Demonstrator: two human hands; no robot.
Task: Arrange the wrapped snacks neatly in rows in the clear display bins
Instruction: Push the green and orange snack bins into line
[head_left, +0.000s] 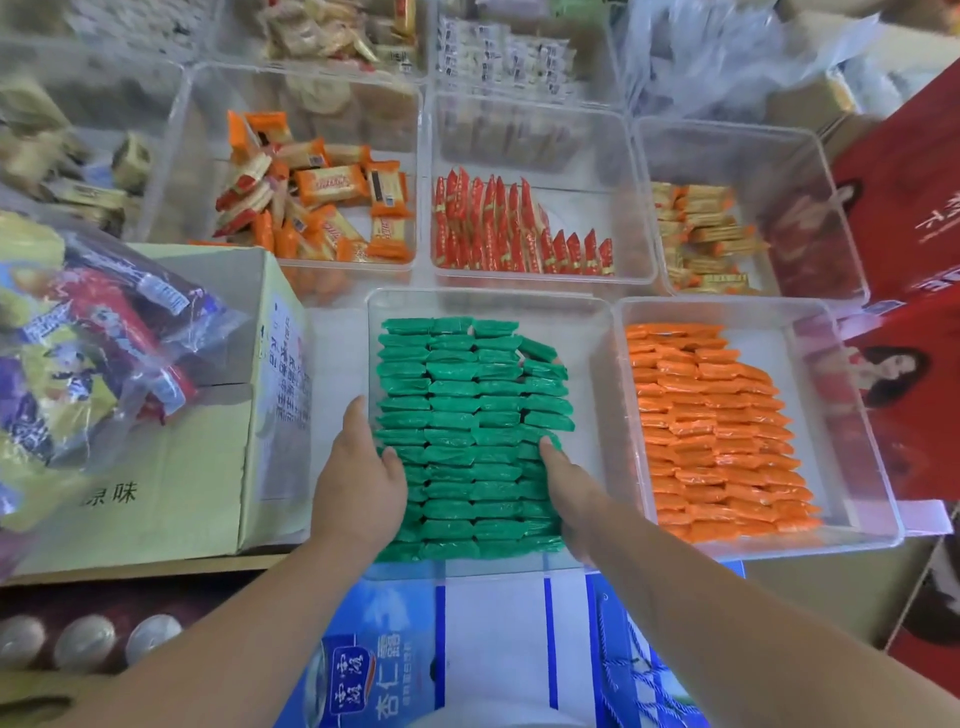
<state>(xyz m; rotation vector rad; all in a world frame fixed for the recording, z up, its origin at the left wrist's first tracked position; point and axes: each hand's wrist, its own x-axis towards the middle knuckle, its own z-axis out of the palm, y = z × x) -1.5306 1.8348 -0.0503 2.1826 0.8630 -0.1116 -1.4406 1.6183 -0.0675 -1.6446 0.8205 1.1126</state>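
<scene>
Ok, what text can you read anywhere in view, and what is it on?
"味", after a half-hidden character: cardboard box.
"杏仁": blue carton.
Too blurred or small to read: side label of that box, orange-and-white snack wrappers, red boxes.

Green snacks (470, 415) fill one clear bin (597, 322); plain orange snacks (711, 431) its neighbour.

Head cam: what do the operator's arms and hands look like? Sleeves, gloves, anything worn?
Both are bare. The left hand and right hand have no gloves, and no rings can be seen. The left forearm and right forearm are uncovered down to the bottom edge of the frame, with no sleeve, watch, wristband or marking in view.
</scene>
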